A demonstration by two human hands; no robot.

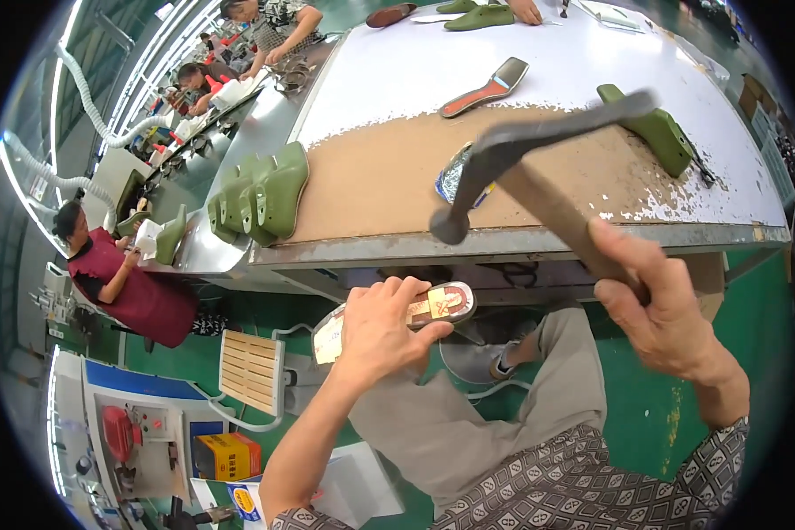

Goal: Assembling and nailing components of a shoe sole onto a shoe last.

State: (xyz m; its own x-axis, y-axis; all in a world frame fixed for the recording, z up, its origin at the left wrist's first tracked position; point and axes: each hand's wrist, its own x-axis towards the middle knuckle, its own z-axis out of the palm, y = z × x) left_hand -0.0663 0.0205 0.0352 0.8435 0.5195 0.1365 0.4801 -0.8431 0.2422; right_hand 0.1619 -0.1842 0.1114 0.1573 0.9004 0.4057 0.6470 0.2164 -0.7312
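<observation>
My right hand is closed round the wooden handle of a hammer. Its dark metal head, with a round face at one end and a long tapering arm at the other, is raised above the near bench edge. Over my lap, my left hand grips a shoe last with an insole on its upward face. The insole shows a reddish-brown rim and yellow-cream patches. Fingers cover the last's middle. The hammer head is apart from the last.
On the worn workbench stand several green shoe lasts. Another green last, a foil packet and an orange-and-grey sole-shaped piece lie farther back. A slatted stool is at left. Co-workers sit or stand nearby.
</observation>
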